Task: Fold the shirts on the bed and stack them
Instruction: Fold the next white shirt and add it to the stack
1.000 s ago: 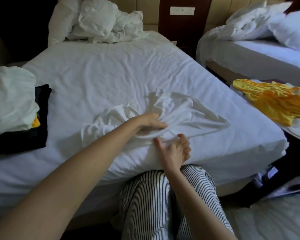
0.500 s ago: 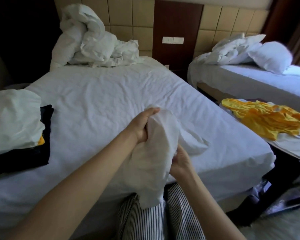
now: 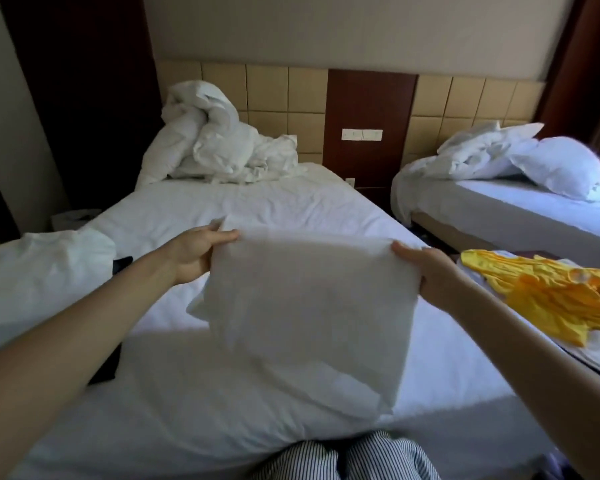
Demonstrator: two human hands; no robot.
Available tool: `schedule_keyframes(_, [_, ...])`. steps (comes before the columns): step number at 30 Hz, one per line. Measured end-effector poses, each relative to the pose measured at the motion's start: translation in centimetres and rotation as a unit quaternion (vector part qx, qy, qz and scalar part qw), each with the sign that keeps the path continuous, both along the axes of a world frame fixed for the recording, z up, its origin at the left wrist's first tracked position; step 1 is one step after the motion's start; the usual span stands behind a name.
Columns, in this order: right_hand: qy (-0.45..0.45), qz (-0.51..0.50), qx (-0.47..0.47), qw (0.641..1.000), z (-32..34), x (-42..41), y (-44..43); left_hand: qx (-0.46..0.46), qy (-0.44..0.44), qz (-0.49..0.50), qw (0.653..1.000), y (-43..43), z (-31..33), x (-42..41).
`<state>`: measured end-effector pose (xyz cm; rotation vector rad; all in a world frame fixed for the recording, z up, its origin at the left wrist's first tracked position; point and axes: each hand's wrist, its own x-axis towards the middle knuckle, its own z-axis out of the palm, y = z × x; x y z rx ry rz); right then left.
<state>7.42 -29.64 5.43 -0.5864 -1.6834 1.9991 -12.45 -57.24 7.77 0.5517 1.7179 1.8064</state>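
White shirt [image 3: 305,306] held above bed [image 3: 257,209], left hand [image 3: 194,252], right hand [image 3: 426,268] gripping top corners

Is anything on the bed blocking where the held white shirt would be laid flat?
Nothing visible. The left hand and right hand hold the white shirt over the bed; sheet around it lies bare, the patch behind it hidden.

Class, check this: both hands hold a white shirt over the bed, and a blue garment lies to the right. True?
No. The head view shows the garment on the right is yellow, not blue. The left hand and right hand do hold the white shirt over the bed.
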Motion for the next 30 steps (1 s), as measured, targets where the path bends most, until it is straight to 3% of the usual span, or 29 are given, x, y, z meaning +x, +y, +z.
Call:
schedule_keyframes(5, [-0.052,0.024,0.012,0.998,2.9,-3.8,2.8,-0.129,0.003,0.041,0.991,1.1,0.5,-1.5])
schedule_keyframes(9, [-0.096,0.030,0.013,0.995,3.4,-7.0,4.6,-0.087,-0.004,0.115,0.990,2.8,1.7,-3.9])
schedule_keyframes(12, [-0.028,0.027,0.032,0.999,5.7,-9.4,5.9,-0.025,0.041,0.146,0.988,3.9,4.4,-5.9])
schedule_keyframes(16, [0.121,0.033,0.084,0.989,10.4,-10.5,6.9,0.027,0.190,0.170,0.967,4.4,9.1,-5.9])
schedule_keyframes(18, [0.151,0.044,0.083,0.984,10.3,-9.7,7.4,0.056,0.224,0.171,0.958,3.9,9.1,-4.9])
schedule_keyframes(21, [0.074,0.052,0.074,0.993,4.8,-7.7,7.6,0.054,0.191,0.169,0.965,2.6,4.2,-3.1])
schedule_keyframes(26, [-0.150,0.053,0.052,0.986,-10.4,-0.4,4.1,-0.084,0.010,0.146,0.986,-0.7,-11.3,2.6])
schedule_keyframes(28, [-0.180,0.033,0.076,0.980,-13.4,1.6,2.6,-0.155,-0.006,0.133,0.979,-1.6,-15.1,4.0])
schedule_keyframes(30, [-0.168,-0.003,0.092,0.981,-13.9,1.8,2.0,-0.199,0.032,0.182,0.962,-1.4,-15.8,4.2])
